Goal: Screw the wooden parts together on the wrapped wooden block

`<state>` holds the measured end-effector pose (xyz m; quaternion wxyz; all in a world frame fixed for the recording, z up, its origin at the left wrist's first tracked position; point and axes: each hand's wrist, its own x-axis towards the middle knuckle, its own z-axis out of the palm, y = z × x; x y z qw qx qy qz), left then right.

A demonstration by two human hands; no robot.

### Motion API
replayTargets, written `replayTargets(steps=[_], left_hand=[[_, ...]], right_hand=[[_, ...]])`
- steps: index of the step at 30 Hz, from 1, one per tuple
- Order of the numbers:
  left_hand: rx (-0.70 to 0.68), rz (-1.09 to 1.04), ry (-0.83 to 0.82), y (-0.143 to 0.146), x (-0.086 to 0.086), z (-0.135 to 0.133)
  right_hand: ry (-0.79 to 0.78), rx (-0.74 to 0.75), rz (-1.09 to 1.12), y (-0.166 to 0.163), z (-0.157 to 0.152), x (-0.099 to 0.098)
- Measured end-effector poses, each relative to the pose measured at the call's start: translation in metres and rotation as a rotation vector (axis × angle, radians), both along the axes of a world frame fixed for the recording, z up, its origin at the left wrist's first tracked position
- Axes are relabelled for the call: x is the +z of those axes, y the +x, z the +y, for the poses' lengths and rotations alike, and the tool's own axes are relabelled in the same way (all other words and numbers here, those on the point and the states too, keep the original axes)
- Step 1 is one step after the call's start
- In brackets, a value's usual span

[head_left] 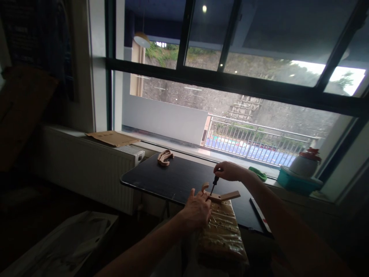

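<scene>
My right hand (227, 171) is closed around the black handle of a screwdriver (215, 181). The screwdriver slants downward, its tip at a light wooden piece (230, 196) with a flat arm sticking out to the right. My left hand (198, 207) presses on the left end of that wood, its fingers curled over it; a curved wooden end (205, 187) rises just beyond the fingers. Beneath the wood is a block wrapped in clear plastic (223, 231). Whether a screw is under the tip is too small to tell.
Behind stands a black table (144, 175) with curved wooden parts (165, 157) near its far left corner. A flat cardboard sheet (113, 137) lies on the radiator (86, 165). On the right sill are a teal box (298, 181) and a green item (257, 174). An open carton (66, 242) sits lower left.
</scene>
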<state>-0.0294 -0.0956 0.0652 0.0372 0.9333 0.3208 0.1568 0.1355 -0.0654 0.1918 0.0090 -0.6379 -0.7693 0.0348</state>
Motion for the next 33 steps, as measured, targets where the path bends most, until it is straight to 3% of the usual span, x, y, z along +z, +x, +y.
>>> replayTargets(steps=[6,12,17,22,33], left_hand=[[-0.009,-0.006,0.036,0.001,-0.003,0.001],[-0.01,-0.003,0.021,0.001,-0.001,0.001],[-0.011,0.01,0.007,0.001,0.0,0.0],[-0.004,0.0,0.033,0.0,-0.002,-0.001],[-0.008,0.005,0.014,0.001,-0.001,0.001]], right_hand=[[-0.008,0.014,0.059,0.002,0.002,-0.004],[0.107,-0.061,0.059,0.001,0.004,-0.017],[0.072,-0.071,0.005,-0.001,0.003,-0.01],[0.005,0.033,0.037,-0.002,0.004,0.0],[0.083,-0.063,0.007,-0.001,0.007,-0.014]])
